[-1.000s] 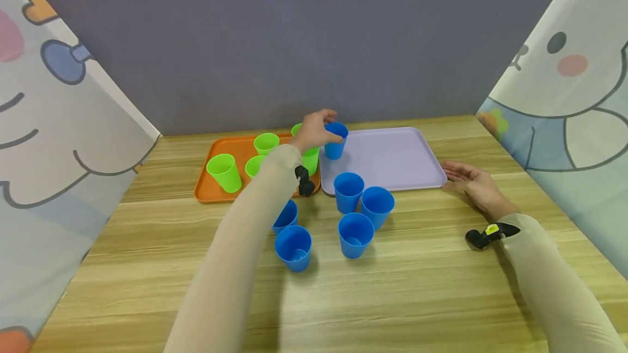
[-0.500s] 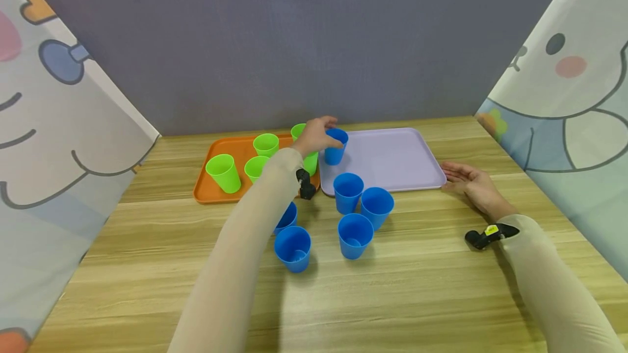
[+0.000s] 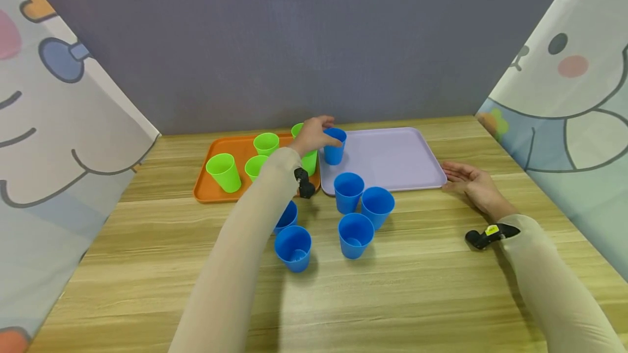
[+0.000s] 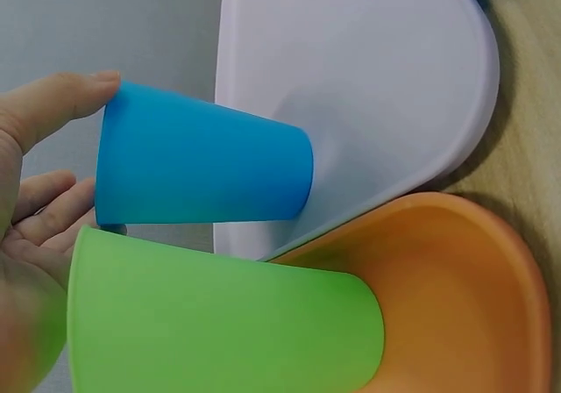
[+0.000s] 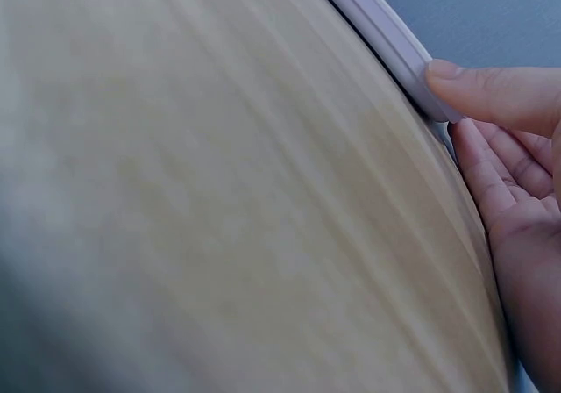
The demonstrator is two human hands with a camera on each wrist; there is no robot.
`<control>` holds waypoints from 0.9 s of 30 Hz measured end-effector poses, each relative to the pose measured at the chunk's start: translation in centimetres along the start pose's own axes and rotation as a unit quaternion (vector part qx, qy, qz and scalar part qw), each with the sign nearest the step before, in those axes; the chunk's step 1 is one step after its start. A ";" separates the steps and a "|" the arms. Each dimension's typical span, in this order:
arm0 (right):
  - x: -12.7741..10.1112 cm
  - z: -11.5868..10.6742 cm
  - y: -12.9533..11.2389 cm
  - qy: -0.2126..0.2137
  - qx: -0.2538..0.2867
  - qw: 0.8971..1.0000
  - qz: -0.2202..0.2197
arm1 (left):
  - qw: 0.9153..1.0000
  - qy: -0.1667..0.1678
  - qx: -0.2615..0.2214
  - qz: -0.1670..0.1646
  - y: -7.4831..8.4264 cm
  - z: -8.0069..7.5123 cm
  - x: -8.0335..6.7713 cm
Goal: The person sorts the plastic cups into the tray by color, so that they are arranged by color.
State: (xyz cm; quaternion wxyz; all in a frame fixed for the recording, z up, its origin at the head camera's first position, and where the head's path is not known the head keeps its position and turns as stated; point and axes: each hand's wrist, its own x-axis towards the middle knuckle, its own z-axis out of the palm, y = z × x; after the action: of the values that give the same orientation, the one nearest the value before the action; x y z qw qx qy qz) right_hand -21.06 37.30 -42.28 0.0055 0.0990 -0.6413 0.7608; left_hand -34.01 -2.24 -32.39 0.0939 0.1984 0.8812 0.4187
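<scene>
Thumb and fingers of my left hand (image 3: 312, 134) are at opposite sides of the rim of a blue plastic cup (image 4: 202, 160), gripping it. That cup stands at the left end of a lavender tray (image 3: 387, 159). A green cup (image 4: 219, 314) stands close beside it on the orange tray (image 4: 473, 279), partly behind my left hand in the head view. At the tray's near right corner, my right hand (image 3: 473, 184) pinches the edge, its thumb (image 5: 500, 93) on the rim and the fingers below.
Several green cups (image 3: 223, 172) stand on the orange tray. In front of the trays are several blue cups, three grouped near the lavender tray (image 3: 355, 235) and two (image 3: 293, 248) by my left forearm. A grey panel (image 3: 314, 42) rises behind the wooden table (image 3: 417, 287).
Since one second ago, the blue cup and my left hand have come down slightly onto the lavender tray. My right hand stays at the tray corner.
</scene>
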 end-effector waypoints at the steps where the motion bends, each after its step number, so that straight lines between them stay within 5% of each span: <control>1: 0.0 0.0 0.0 0.000 0.000 1.000 0.000 | 1.000 0.000 -0.002 0.000 0.0 0.0 0.0; 27: -0.1 -0.1 -0.1 -0.004 0.009 1.000 0.001 | 0.998 0.033 -0.042 0.035 1.4 -2.7 -1.4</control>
State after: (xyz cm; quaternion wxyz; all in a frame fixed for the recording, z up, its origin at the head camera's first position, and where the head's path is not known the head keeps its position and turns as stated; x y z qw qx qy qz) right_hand -20.95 37.38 -42.17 0.0014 0.1013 -0.6344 0.7663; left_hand -33.27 -3.93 -29.59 0.0587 0.2115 0.8580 0.4644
